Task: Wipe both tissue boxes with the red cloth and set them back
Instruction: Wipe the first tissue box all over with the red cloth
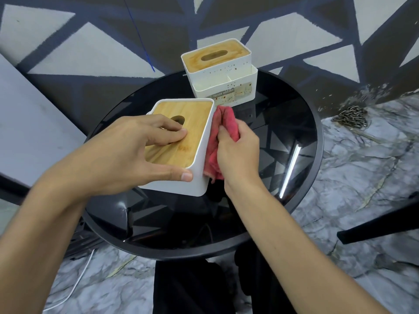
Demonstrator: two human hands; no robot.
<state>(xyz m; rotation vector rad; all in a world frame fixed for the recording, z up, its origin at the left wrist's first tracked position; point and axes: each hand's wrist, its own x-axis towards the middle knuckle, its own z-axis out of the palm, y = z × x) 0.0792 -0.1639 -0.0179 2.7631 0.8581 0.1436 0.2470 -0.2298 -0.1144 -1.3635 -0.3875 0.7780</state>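
Note:
A white tissue box (199, 168) with a wooden lid stands on the near left of the round black glass table (294, 123). My left hand (127, 152) grips it from above, fingers on the lid and thumb at its near corner. My right hand (238, 152) holds the bunched red cloth (217, 125) against the box's right side wall. A second white tissue box (224, 71), with a stained wooden lid and a front compartment labelled "tissue holder", stands at the table's far edge, untouched.
The wall behind has a grey and white triangle pattern. A chain (350, 115) lies on the marble floor at the right. A dark chair leg (381, 225) juts in at the right. A white cable (74, 288) runs over the floor lower left.

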